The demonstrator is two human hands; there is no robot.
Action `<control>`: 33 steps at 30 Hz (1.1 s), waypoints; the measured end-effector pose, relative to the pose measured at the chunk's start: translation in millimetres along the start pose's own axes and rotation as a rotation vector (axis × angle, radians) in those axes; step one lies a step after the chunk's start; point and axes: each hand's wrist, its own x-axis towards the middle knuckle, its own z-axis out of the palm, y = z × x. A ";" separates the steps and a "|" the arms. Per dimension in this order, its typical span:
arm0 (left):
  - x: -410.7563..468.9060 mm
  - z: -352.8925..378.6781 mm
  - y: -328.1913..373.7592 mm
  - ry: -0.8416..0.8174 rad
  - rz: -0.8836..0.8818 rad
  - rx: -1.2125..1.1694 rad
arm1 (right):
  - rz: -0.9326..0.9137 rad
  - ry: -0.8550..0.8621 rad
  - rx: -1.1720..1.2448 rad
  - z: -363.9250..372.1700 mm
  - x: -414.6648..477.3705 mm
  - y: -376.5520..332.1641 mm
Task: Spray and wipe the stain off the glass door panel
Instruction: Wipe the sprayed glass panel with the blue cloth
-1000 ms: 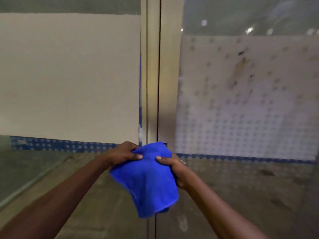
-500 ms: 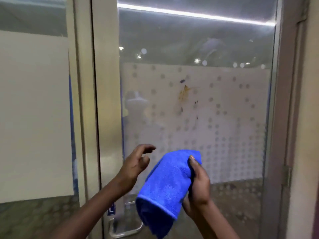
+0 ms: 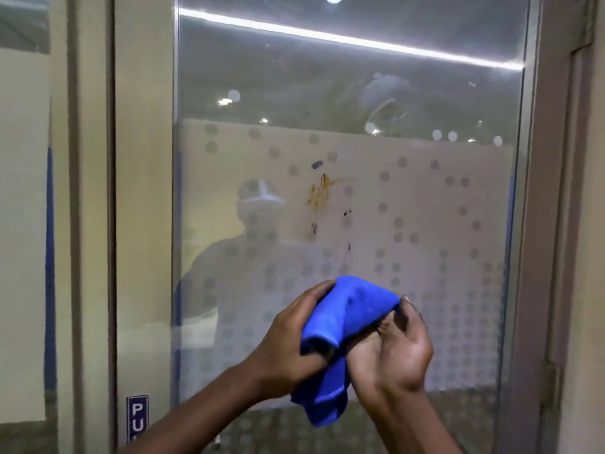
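A glass door panel [image 3: 425,224] with a frosted dotted band fills the view. A yellow-orange smear [image 3: 319,193] with small dark specks around it sits on the glass at mid height. Below the stain, a bunched blue cloth [image 3: 340,317] is gripped by both hands in front of the glass. My left hand [image 3: 291,342] wraps its left side. My right hand [image 3: 393,348] holds the right side, palm turned toward me. No spray bottle is in view.
The door's beige frame [image 3: 144,224] stands at left with a blue "PU.." sign [image 3: 137,417] low down. A brown jamb [image 3: 543,257] borders the right. Another glass panel [image 3: 23,224] lies far left. A person's reflection shows in the glass.
The view has shifted up and closer to the stain. My left hand, open and off the cloth half a second ago, now grips it again alongside my right hand.
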 end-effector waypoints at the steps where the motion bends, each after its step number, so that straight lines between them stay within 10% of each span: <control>1: 5.4 1.3 1.7 0.031 -0.067 -0.159 | -0.031 -0.019 0.006 -4.7 2.7 -0.1; 6: 28.7 -9.4 13.0 0.032 -0.465 -0.802 | -0.137 -0.004 -0.541 -33.9 10.9 16.5; 21: 27.1 -34.6 45.1 -0.399 -0.226 -0.419 | -0.401 -0.057 -1.054 -18.1 -3.9 55.3; 26: 36.9 -68.8 33.6 -0.335 0.175 0.325 | -0.632 0.039 -1.190 -1.9 20.6 47.8; 33: 101.6 -126.4 -17.3 -0.030 0.099 1.227 | -0.743 0.116 -1.737 32.4 96.1 30.3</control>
